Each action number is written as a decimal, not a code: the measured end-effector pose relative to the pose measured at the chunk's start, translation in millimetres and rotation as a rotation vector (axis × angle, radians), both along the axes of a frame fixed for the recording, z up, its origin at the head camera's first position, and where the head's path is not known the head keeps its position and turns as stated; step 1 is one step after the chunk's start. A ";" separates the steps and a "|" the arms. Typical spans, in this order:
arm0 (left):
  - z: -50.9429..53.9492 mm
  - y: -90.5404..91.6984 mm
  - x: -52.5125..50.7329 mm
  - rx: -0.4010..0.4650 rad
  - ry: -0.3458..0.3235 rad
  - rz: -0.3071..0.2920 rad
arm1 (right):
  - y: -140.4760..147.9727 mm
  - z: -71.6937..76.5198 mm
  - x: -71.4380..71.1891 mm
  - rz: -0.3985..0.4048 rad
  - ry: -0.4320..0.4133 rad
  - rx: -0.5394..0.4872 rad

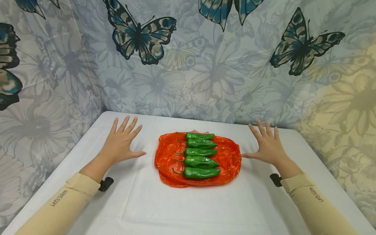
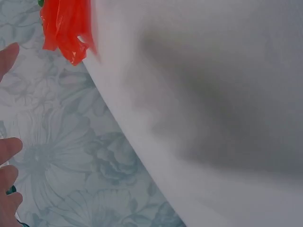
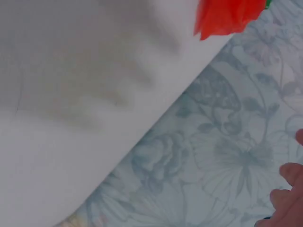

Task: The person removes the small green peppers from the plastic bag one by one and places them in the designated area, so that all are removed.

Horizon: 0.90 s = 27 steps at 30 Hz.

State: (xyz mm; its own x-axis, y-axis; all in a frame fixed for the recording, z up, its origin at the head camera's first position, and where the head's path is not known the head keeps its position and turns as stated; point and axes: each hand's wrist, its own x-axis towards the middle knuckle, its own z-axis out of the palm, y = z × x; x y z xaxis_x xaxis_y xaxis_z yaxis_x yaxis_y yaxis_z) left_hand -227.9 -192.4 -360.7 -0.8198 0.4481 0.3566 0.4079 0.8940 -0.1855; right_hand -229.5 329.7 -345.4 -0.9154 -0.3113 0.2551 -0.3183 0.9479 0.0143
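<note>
Head view: five green peppers (image 1: 201, 152) lie in a row on a crumpled red plastic bag (image 1: 229, 163), between both hands. Left hand (image 1: 120, 143): fingers spread, released, thumb apart from bag. Right hand (image 1: 268, 147): fingers spread, released; thumb tip at bag's edge, contact unclear.

Left wrist view: bag upper left, apart from visible fingertips.

Right wrist view: bag upper right, fingertips lower right, apart.

Bare left hand (image 1: 121, 143) and bare right hand (image 1: 268, 147) spread wide, well apart.
Fingers (image 1: 123, 124) splay forward, straight, thumbs (image 1: 136, 154) pointing inward; the left arm (image 1: 67, 196) and right arm (image 1: 317, 204), in long beige fabric sleeves (image 1: 45, 217), reach in from the lower corners, both wrists (image 1: 98, 166) showing beyond the cuffs (image 1: 83, 182).
</note>
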 end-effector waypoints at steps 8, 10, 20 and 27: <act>-1.1 12.3 1.2 0.165 -0.053 -0.003 | -18.7 1.2 3.1 0.083 -0.051 -0.108; -2.5 15.9 2.2 0.209 -0.083 0.004 | -23.9 0.5 5.2 0.091 -0.093 -0.149; -9.8 40.3 8.4 0.451 -0.246 0.044 | -51.1 -5.7 24.2 0.126 -0.234 -0.376; -12.8 48.4 10.0 0.554 -0.332 0.112 | -73.8 -14.6 36.2 0.167 -0.285 -0.555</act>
State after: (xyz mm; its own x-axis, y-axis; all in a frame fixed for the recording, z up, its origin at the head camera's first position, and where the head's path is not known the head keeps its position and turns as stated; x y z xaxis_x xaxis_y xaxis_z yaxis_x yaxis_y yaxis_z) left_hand -217.8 -144.0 -373.5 -0.9569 0.1764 0.2305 0.2635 0.8612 0.4346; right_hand -193.3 255.9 -360.0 -0.9217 -0.3472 0.1732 -0.3812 0.7270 -0.5712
